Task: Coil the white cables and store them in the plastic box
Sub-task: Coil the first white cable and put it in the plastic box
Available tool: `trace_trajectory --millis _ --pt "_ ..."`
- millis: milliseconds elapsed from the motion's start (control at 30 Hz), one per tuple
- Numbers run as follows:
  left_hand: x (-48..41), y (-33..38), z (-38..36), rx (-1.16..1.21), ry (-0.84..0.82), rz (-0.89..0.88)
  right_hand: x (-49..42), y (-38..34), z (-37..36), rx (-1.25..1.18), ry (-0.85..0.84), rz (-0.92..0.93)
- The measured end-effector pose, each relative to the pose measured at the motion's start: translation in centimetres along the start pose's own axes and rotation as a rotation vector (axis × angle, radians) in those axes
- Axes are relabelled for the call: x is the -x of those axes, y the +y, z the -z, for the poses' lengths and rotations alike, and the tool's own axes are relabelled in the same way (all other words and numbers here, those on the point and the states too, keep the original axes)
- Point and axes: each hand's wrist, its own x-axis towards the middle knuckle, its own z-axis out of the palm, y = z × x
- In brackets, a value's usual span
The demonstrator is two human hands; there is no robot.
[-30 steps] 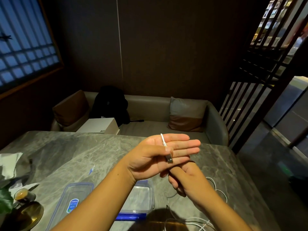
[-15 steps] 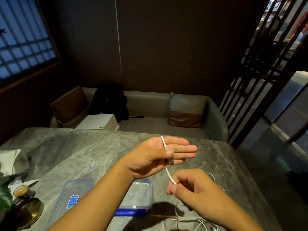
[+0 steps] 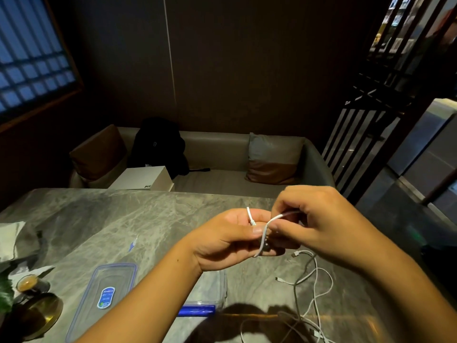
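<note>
Head view: the left hand (image 3: 230, 240) pins a white cable (image 3: 265, 230) by its plug end under the thumb. The right hand (image 3: 319, 224) pinches the cord, leading it across the left fingers. By my judgement coiling is barely begun: loose cables (image 3: 315, 276) sprawl on the table (image 3: 123, 219), and the plastic box (image 3: 223, 288) shows none inside.

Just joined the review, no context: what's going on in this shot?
Cable coiling by hand, barely started by the look of it. The left hand pins the plug end of a thin white cable under its thumb. The right hand pinches the same cable further along, bent down across the left fingers. The clear plastic box sits open on the grey marble table under the left forearm, its clear lid beside it. More loose white cables lie to the right.
</note>
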Motion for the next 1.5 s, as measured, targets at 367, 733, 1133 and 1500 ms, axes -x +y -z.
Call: trace_trajectory --millis 367,733,1133,1500 --pt "0.2 0.4 -0.4 -0.03 -0.134 0.023 -1.4 1.4 -0.7 -0.157 0.047 -0.024" --pt "0.0 0.8 -1.4 -0.09 -0.094 -0.037 -3.7 2.2 -1.6 -0.244 0.002 0.002" --pt "0.4 0.8 -1.0 -0.082 -0.115 -0.021 -4.2 4.6 -3.6 -0.666 0.047 -0.094" --pt "0.4 1.4 -0.6 -0.095 -0.113 -0.06 -3.7 4.3 -7.6 -1.136 -0.04 -0.407"
